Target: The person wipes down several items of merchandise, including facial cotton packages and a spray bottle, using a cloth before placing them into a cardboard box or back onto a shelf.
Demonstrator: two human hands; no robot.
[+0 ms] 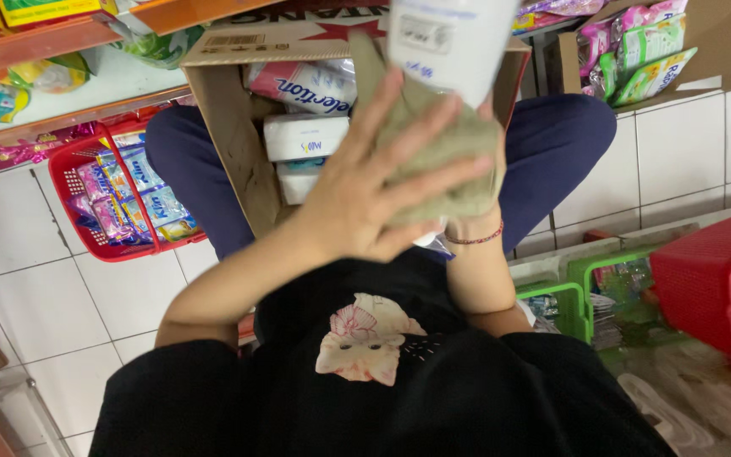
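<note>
My left hand [357, 195] lies spread, fingers apart, over a grey-green cloth [454, 156] and presses it against the lower part of a white plastic container [450, 42] with a printed label. My right hand [469, 225] comes up from below with a bead bracelet on its wrist. Most of it is hidden behind the cloth, and it seems to grip the container through the cloth. Both hands are above an open cardboard box [239, 144] that rests on my crossed legs and holds white soft packets [302, 135].
A red basket [69, 195] of sachets stands on the white tiled floor at left, under orange shelves [35, 42]. At right are another red basket [721, 288], green baskets [568, 296] and a carton of packets [721, 42].
</note>
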